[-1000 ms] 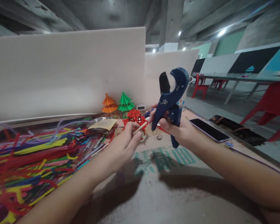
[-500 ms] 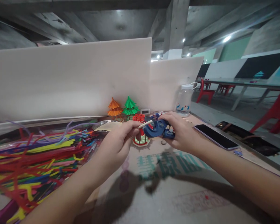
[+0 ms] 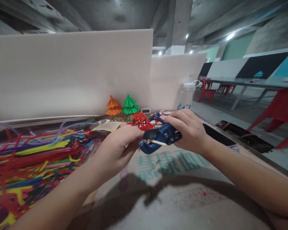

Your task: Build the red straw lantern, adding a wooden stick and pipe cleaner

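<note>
My right hand [image 3: 190, 127] is closed around a blue ratchet-type pipe cutter [image 3: 164, 134], its curved jaw pointing left. A thin cream-coloured stick [image 3: 159, 142] lies across the cutter's jaw, its free end sticking out to the right. My left hand [image 3: 123, 140] is closed at the jaw, pinching the stick's other end, which its fingers mostly hide. Just behind the cutter stands a small red openwork craft piece [image 3: 139, 119], partly covered by my hands and the tool.
Many coloured strips [image 3: 38, 166] lie heaped on the left. Behind stand an orange paper tree [image 3: 113, 107], a green paper tree [image 3: 130, 105], a small digital display [image 3: 145, 111] and a water bottle [image 3: 186, 97]. A phone [image 3: 217, 135] lies right of my right hand, near a black pouch [image 3: 244, 135].
The stick has moved from pointing up beside the cutter to lying across its jaw. The cutter has turned and come slightly lower. The view has tilted down a little.
</note>
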{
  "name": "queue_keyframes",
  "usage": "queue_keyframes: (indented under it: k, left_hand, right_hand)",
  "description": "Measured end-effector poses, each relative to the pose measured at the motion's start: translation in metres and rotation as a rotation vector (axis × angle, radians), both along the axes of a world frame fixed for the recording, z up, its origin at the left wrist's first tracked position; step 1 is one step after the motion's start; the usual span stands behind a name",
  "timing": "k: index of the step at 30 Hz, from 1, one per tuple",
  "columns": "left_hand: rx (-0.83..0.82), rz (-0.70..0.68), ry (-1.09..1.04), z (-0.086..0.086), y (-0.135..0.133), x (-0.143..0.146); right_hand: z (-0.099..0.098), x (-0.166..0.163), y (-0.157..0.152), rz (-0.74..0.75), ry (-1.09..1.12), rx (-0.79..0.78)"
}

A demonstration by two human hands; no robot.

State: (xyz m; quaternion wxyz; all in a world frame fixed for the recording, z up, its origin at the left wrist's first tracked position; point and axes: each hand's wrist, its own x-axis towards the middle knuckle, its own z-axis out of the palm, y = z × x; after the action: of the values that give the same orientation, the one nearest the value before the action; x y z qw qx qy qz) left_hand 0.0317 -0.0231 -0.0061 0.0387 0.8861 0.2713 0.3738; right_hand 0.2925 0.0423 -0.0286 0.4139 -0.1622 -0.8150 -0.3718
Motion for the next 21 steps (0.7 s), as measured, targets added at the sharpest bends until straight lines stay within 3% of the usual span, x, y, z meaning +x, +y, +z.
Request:
queue_keyframes:
  k: [10, 21]
  left_hand:
    - [0.054, -0.067, 0.023, -0.0009, 0.0021, -0.003]
    - [0.044, -0.08, 0.046, 0.0013, -0.0004, -0.002]
  right_hand:
    - [0.0056, 0.0081, -0.0024, -0.057, -0.035, 0.178]
    - [0.0052, 0.0084, -0.0024, -0.036, -0.011, 0.218]
